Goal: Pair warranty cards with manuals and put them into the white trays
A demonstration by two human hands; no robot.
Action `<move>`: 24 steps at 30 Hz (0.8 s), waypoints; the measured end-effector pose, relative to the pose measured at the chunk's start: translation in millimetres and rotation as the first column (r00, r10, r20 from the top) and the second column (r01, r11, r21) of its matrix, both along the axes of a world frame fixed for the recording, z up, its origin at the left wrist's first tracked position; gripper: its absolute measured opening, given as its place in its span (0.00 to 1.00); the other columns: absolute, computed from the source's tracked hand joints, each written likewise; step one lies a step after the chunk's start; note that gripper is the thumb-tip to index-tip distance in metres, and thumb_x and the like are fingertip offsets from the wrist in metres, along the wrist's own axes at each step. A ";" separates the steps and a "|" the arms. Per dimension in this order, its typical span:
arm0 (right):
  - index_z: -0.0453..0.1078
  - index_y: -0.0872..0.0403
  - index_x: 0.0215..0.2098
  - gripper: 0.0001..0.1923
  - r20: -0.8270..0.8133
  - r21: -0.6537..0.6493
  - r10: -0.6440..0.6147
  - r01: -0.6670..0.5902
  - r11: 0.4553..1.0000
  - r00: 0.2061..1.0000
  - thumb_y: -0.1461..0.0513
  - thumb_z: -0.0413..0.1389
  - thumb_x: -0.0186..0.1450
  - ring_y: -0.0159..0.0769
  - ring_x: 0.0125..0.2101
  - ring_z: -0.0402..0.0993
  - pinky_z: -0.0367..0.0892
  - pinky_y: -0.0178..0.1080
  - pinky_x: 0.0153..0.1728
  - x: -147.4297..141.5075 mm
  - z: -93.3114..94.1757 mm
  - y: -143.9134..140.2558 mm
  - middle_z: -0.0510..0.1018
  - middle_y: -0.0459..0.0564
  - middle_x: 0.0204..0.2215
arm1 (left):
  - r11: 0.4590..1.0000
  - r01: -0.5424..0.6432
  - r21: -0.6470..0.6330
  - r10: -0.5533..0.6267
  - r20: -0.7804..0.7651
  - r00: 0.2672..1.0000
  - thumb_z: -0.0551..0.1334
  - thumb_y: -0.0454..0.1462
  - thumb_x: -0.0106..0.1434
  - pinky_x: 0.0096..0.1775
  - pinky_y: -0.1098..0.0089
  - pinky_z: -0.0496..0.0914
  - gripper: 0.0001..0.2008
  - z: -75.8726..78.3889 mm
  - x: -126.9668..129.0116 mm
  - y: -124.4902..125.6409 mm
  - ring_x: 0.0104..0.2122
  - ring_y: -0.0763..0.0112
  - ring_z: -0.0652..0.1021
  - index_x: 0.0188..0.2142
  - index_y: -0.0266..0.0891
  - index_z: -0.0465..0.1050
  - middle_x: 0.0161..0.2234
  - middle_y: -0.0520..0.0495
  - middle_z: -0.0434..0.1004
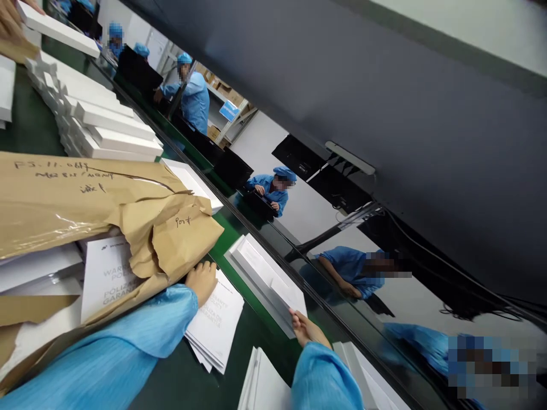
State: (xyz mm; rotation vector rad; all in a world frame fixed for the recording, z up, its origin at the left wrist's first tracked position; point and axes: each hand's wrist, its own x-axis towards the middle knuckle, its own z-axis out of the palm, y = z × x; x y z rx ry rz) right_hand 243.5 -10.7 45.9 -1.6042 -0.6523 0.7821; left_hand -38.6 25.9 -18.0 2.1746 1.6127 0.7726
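Note:
My left hand [202, 283] is curled over the top edge of a fanned stack of white warranty leaflets [217, 324], beside a torn brown paper bag [89, 199]. Its fingertips are partly hidden. More warranty leaflets [106, 273] show in the bag's torn opening. With thumb and fingers together, my right hand [308, 330] pinches the near corner of a shallow white box [265, 285] on the green belt. Whether a loose sheet inside is also in that pinch, I cannot tell. Other white leaflets [265, 381] lie below, between my arms.
White boxes [106, 122] are piled at the upper left, near another person's hand [11, 23]. More white boxes [363, 376] stand on the belt at lower right. Co-workers in blue [194, 94] work beyond the dark rail [316, 296]. A grey panel [342, 85] hangs overhead.

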 end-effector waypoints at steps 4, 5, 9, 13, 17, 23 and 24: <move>0.60 0.58 0.16 0.10 -0.076 -0.080 -0.068 0.062 0.995 0.995 0.76 0.50 0.50 0.22 0.10 0.60 0.57 0.23 0.09 4.9 3.4 0.2 0.65 0.44 0.12 | 1.000 0.006 -0.015 -0.006 -0.006 1.000 0.50 0.35 0.55 0.33 0.65 0.63 0.09 1.6 -0.5 -0.5 0.37 0.62 0.68 0.37 0.36 0.60 0.36 0.41 0.65; 0.60 0.59 0.18 0.09 -0.080 -0.080 -0.093 0.087 0.993 0.992 0.75 0.49 0.52 0.23 0.13 0.63 0.60 0.23 0.11 4.9 3.8 0.0 0.67 0.44 0.15 | 1.000 0.008 -0.025 -0.008 -0.006 1.000 0.49 0.35 0.55 0.34 0.65 0.63 0.10 2.2 -0.7 -1.0 0.38 0.62 0.67 0.37 0.36 0.60 0.37 0.41 0.65; 0.62 0.61 0.27 0.04 -0.084 -0.045 -0.163 0.160 0.986 0.983 0.68 0.47 0.59 0.27 0.25 0.68 0.66 0.30 0.22 4.6 0.8 -2.6 0.69 0.45 0.24 | 0.998 0.003 -0.057 -0.003 -0.001 1.000 0.49 0.36 0.56 0.35 0.66 0.62 0.11 4.3 -0.5 -1.8 0.39 0.62 0.68 0.38 0.33 0.59 0.37 0.40 0.66; 0.61 0.60 0.34 0.06 -0.036 0.028 -0.189 0.190 0.981 0.981 0.65 0.48 0.58 0.28 0.26 0.68 0.66 0.33 0.25 3.2 -1.6 -10.4 0.69 0.45 0.25 | 0.996 0.006 -0.085 -0.003 0.039 0.999 0.49 0.36 0.56 0.37 0.64 0.61 0.13 4.1 0.5 -0.4 0.40 0.61 0.67 0.40 0.31 0.57 0.38 0.38 0.65; 0.59 0.56 0.37 0.14 0.081 0.124 -0.177 0.166 0.978 0.981 0.64 0.53 0.52 0.27 0.24 0.68 0.64 0.29 0.26 -15.5 -3.9 -25.6 0.69 0.43 0.24 | 0.991 0.007 -0.136 0.012 0.140 0.990 0.46 0.34 0.57 0.38 0.64 0.60 0.12 -0.8 0.5 4.9 0.42 0.60 0.66 0.40 0.30 0.57 0.39 0.35 0.66; 0.66 0.55 0.36 0.16 0.512 0.100 0.164 -0.249 0.963 0.843 0.57 0.53 0.50 0.38 0.35 0.66 0.63 0.40 0.33 -110.1 -37.4 -75.4 0.71 0.52 0.34 | 0.992 0.002 -0.127 0.021 0.178 0.984 0.44 0.34 0.58 0.39 0.68 0.60 0.11 -7.2 -0.7 12.2 0.39 0.64 0.68 0.38 0.29 0.57 0.38 0.35 0.66; 0.65 0.54 0.39 0.16 0.613 0.045 0.247 -0.346 0.937 0.750 0.58 0.52 0.52 0.40 0.41 0.63 0.60 0.42 0.39 -128.2 -45.6 -85.3 0.69 0.52 0.40 | 0.993 0.003 -0.121 0.019 0.183 0.983 0.44 0.33 0.58 0.39 0.68 0.60 0.11 -6.8 -1.1 12.2 0.39 0.64 0.68 0.38 0.29 0.58 0.37 0.35 0.66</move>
